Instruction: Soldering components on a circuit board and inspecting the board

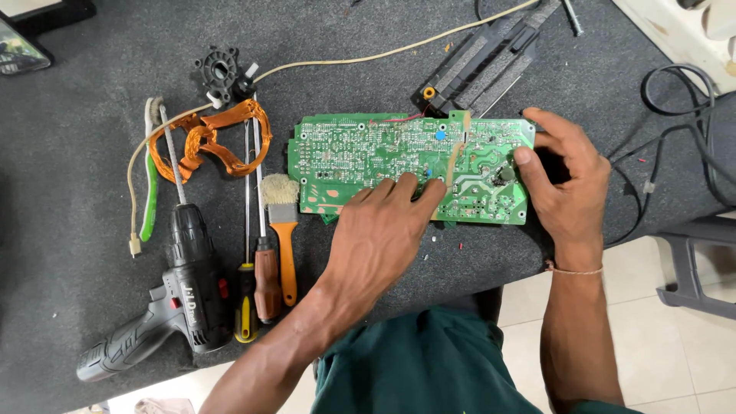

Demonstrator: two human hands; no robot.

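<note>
Left hand [379, 230] fingers spread flat on green circuit board [360, 157], right hand [563, 180] pinching its right edge

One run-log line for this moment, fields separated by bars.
left hand: fingers on green circuit board | right hand: grips board's right edge | beside: brush, screwdrivers, drill
</note>
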